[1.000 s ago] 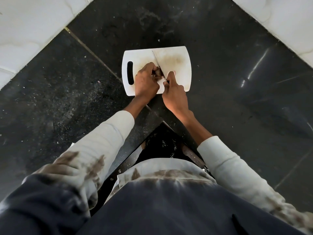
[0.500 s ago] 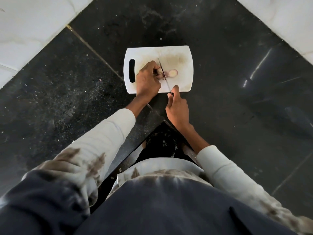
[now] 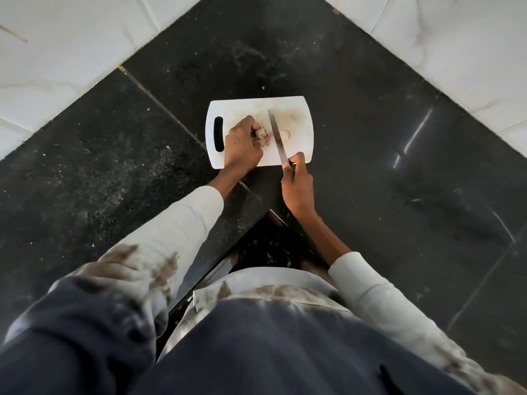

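Head view, left hand: the left hand (image 3: 242, 146) is curling its fingers over the vegetable piece (image 3: 261, 134) and pinning it to the cutting board (image 3: 288, 105). What kind of vegetable it is cannot be told.
Head view, right hand: the right hand (image 3: 298, 189) is gripping the knife (image 3: 277, 138), with thumb and forefinger closing near the blade's base. The handle is hidden inside the fist.
Knife: the blade is pointing away from the right hand across the board, just right of the left fingertips.
Cut slice: the pale cut slice (image 3: 286, 134) is lying just beside the blade, on the side away from the left hand.
Cutting board: it is sitting on the dark counter (image 3: 370, 143), with its handle slot just outside the left hand's knuckles.
Step in hand: slicing seems to be under way, with the blade lining up for another cut.
Doing it well: the held piece looks small, so the left fingertips should be tucking back behind the knuckles. The blade should be coming straight down close beside them. The left hand should be pressing firmly so the piece is not rolling, and the right hand should be drawing the edge through rather than forcing it.
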Tool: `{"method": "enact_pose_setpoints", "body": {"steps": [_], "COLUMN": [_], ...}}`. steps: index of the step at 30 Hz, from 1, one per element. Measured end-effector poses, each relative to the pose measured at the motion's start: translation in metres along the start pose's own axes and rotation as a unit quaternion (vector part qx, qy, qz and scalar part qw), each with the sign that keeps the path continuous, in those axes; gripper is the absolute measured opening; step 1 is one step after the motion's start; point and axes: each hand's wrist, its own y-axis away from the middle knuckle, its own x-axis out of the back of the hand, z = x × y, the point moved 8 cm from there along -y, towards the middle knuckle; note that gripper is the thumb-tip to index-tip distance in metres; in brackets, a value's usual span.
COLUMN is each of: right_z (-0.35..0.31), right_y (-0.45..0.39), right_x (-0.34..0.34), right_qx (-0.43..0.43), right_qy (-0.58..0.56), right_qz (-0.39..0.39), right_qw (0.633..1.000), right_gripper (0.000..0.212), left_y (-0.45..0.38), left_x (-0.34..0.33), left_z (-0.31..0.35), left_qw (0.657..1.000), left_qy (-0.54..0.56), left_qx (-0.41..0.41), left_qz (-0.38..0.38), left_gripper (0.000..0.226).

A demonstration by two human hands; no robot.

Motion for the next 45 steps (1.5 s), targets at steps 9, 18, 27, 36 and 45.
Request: {"method": "enact_pose_setpoints", "body": {"steps": [9,18,27,36,45], "right_z": [-0.001,-0.012,-0.014,-0.013,-0.006], "right_y": [0.003,0.010,0.013,0.008,0.004], "right_x": [-0.008,-0.007,-0.009,-0.007,-0.007], "right_qx": [0.009,0.056,0.050,0.039,0.025], "right_qy": [0.023,0.182,0.193,0.183,0.071], "right_qz": [-0.042,-0.017,-0.019,-0.022,-0.049], "right_qw": [0.999,0.982,0.980,0.982,0.996], "right_gripper": [0.010,0.013,0.021,0.021,0.010], "left_y": [0.000,-0.002,-0.009,-0.023,-0.033], "left_x": [0.002,0.001,0.006,0.023,0.034], "left_z": [-0.001,-0.006,-0.017,-0.028,-0.024], "left_qw": [1.000,0.998,0.989,0.960,0.990], "left_qy": [-0.012,0.041,0.104,0.188,0.101], "left_qx": [0.007,0.056,0.105,0.191,0.085], "left_qz": [-0.013,0.005,0.030,0.078,0.056], "left_gripper": [0.032,0.027,0.023,0.025,0.031]}}
